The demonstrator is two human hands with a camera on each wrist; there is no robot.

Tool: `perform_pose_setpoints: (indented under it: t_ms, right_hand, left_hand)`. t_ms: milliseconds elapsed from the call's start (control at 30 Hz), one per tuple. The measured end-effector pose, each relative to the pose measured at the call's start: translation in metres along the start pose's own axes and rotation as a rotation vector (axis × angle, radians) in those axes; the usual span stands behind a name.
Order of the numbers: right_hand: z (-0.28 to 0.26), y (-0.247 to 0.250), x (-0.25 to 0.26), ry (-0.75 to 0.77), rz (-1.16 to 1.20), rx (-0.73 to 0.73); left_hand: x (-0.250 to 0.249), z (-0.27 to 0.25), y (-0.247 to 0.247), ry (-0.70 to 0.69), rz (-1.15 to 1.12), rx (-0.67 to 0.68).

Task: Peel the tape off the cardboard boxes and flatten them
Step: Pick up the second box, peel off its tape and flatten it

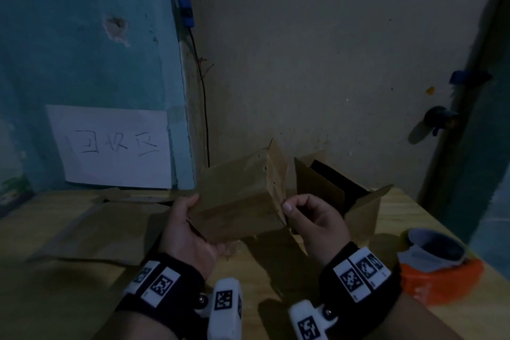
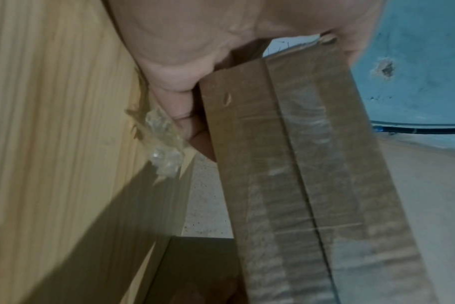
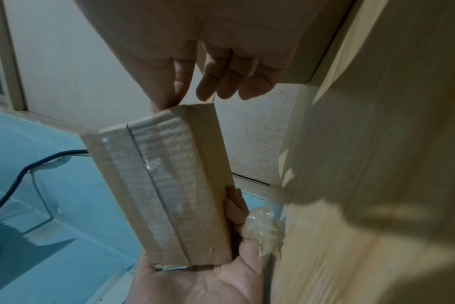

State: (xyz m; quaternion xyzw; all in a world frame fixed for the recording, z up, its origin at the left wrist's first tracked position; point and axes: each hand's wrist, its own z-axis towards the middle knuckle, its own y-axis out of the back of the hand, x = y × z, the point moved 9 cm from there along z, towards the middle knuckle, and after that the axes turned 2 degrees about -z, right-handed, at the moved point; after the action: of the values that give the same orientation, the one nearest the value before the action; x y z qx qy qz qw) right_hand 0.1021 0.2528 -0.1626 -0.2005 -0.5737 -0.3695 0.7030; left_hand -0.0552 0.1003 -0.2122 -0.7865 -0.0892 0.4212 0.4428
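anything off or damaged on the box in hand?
Mostly normal. The small box held by the left hand has small punctures in the cardboard, and clear tape covers its seam. A crumpled wad of peeled tape sits behind the left fingers. The right hand pinches the box's corner.

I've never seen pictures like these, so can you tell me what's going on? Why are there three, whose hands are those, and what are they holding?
No machine here: a person wears three cameras, one on the head and one on each wrist.

The head view looks down at both hands over a wooden table. The left hand grips a small cardboard box by one end. The right hand pinches its other end.

The wrist views look along each hand. They show clear tape on the box's seam, and a crumpled wad of tape by the left fingers.

On the table lie flattened cardboard, an open box, and a tape roll.
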Motion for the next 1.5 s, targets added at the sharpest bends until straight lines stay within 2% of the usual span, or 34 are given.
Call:
perform_pose_setpoints:
  t_ms: [267, 533, 733, 967, 1167, 1267, 1367, 1500]
  right_hand:
    - [-0.002, 0.001, 0.004, 0.015, -0.002, 0.005]
    - [-0.002, -0.007, -0.003, -0.073, -0.043, 0.05]
    - [-0.006, -0.007, 0.006, 0.022, -0.04, 0.023]
    - [-0.013, -0.012, 0.016, 0.116, -0.028, 0.092]
    - [-0.005, 0.002, 0.012, 0.085, 0.141, -0.032]
    - [-0.003, 0.001, 0.003, 0.024, 0.186, -0.028]
    - [-0.006, -0.002, 0.008, 0.066, 0.052, 0.015]
    - [-0.006, 0.003, 0.012, 0.126, -0.035, -0.02]
  left_hand:
    - [-0.004, -0.005, -0.001, -0.026, 0.016, -0.027]
    - [-0.005, -0.009, -0.005, -0.042, 0.036, -0.017]
    - [0.0, -0.014, -0.004, -0.031, 0.005, -0.079]
    - [0.0, -0.014, -0.003, -0.042, -0.047, -0.111]
    - [0.002, -0.01, -0.003, -0.03, -0.041, -0.106]
    - [0.001, -0.011, -0.002, -0.03, -0.051, -0.11]
    - [-0.001, -0.012, -0.003, -0.057, -0.032, -0.099]
    - [-0.001, -0.011, -0.005, -0.053, 0.001, -0.088]
